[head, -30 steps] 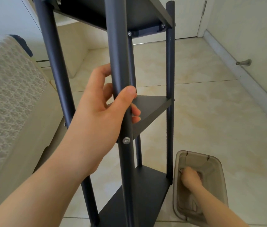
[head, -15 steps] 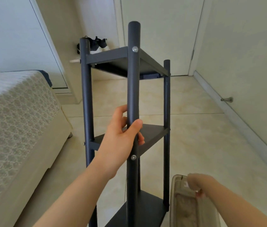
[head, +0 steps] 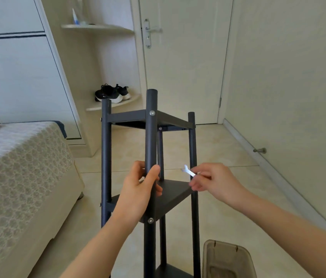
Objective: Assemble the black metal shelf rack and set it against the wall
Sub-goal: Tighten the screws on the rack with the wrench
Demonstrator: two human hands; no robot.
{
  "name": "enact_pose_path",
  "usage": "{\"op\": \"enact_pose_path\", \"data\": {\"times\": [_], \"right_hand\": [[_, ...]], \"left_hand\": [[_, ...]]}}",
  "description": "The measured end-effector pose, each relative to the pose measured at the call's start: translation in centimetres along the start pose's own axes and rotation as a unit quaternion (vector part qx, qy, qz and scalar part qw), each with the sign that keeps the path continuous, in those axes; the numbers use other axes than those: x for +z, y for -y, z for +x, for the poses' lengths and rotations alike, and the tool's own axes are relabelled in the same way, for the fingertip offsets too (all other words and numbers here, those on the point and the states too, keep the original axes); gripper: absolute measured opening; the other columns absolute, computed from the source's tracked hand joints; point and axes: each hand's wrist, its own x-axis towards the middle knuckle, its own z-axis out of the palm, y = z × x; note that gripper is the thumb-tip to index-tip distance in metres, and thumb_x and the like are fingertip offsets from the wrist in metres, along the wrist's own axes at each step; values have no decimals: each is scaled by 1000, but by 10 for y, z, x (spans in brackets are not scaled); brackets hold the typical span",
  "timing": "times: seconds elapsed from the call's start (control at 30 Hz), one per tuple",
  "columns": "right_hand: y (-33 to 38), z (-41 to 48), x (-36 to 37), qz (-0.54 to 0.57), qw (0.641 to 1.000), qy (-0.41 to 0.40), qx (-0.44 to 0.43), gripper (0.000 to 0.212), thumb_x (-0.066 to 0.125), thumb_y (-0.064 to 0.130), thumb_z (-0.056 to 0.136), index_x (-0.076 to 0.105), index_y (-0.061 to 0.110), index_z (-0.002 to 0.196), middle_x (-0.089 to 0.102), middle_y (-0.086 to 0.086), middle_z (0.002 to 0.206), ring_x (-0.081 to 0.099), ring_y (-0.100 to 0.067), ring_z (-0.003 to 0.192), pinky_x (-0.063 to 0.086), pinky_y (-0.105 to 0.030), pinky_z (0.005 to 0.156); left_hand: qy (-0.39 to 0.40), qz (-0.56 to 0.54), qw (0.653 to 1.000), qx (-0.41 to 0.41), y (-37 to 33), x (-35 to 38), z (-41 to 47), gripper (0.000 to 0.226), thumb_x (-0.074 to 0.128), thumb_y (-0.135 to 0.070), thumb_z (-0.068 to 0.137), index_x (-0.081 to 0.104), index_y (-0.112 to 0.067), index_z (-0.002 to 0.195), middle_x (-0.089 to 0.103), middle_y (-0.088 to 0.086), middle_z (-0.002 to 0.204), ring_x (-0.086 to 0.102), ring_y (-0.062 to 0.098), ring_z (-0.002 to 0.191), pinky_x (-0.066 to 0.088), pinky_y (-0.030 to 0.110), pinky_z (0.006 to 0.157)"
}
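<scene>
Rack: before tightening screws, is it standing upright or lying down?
Upright. The rack stands with posts vertical and shelves level; the left hand grips the front one.

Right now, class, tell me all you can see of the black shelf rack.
The black shelf rack stands upright, clear of the walls. It looks like matte metal: four round posts joined by three flat shelves, fastened with silver screws. The left hand grips its front post above the middle shelf.
</scene>
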Motion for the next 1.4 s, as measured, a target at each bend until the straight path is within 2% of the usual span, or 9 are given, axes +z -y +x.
{"op": "enact_pose_path", "data": {"times": [0.1, 0.23, 0.43, 0.67, 0.83, 0.93, 1.0, 1.17, 1.4], "right_hand": [[34, -1, 6, 133, 991, -18, -19, 15, 60, 3, 94, 68, 9, 106, 77, -4, 81, 74, -16, 74, 58, -20, 68], [58, 2, 13, 192, 981, -23, -17, 13, 58, 9, 96, 70, 10, 92, 76, -3, 78, 73, -17, 68, 58, -20, 64], [66, 16, 23, 149, 987, -50, -32, 13, 58, 19, 97, 70, 18, 93, 74, 3, 71, 64, -8, 56, 57, -19, 66], [76, 36, 45, 184, 980, -69, -38, 19, 57, 23, 97, 72, 21, 84, 53, 10, 51, 47, -2, 49, 46, -25, 60], [78, 40, 61, 172, 979, -93, -51, 19, 62, 31, 94, 72, 36, 78, 65, 9, 74, 53, -3, 64, 48, -23, 64], [82, 45, 65, 189, 977, -87, -50, 17, 63, 30, 93, 74, 35, 81, 61, 10, 62, 50, -3, 60, 50, -28, 67], [85, 48, 70, 194, 976, -80, -55, 17, 63, 28, 94, 74, 31, 82, 56, 13, 55, 52, 0, 57, 50, -29, 70], [90, 57, 79, 186, 977, -70, -73, 15, 63, 24, 94, 73, 25, 83, 61, 11, 56, 55, 3, 56, 50, -26, 72], [97, 65, 90, 167, 979, -69, -92, 15, 63, 24, 94, 75, 21, 86, 64, 14, 60, 58, 3, 61, 53, -25, 72]], "left_hand": [[-26, -50, 998, 1, -6, 1, 7, 27, 55, -48, 96, 58, -23, 103, 68, -4, 77, 70, 18, 66, 58, 25, 65], [-47, -69, 996, 34, -8, 3, 19, 20, 55, -44, 97, 56, -27, 108, 59, -5, 69, 57, 13, 54, 53, 21, 54], [-52, -40, 996, 63, -2, -5, 24, 13, 50, -41, 99, 54, -31, 105, 59, 1, 70, 58, 15, 52, 54, 21, 52], [-30, 8, 998, 58, -6, -29, 28, 37, 50, -56, 82, 55, -24, 102, 67, 2, 78, 68, 24, 58, 55, 21, 55], [-36, 8, 998, 43, -6, -40, 25, 40, 51, -57, 82, 57, -24, 104, 69, 3, 81, 70, 23, 64, 58, 23, 59], [-48, 11, 998, 31, -7, -42, 24, 31, 51, -48, 93, 58, -23, 111, 70, 1, 81, 71, 20, 67, 57, 20, 59], [-51, 16, 998, 21, -8, -45, 24, 24, 51, -40, 98, 57, -25, 115, 71, -2, 81, 72, 19, 70, 61, 27, 64], [-68, 58, 995, 31, -9, -55, 25, 13, 53, -33, 99, 62, -24, 104, 71, -3, 80, 72, 16, 72, 63, 41, 74], [-44, 68, 996, 28, -9, -66, 27, 14, 52, -33, 100, 60, -22, 105, 71, -1, 81, 73, 20, 73, 64, 38, 69]]}}
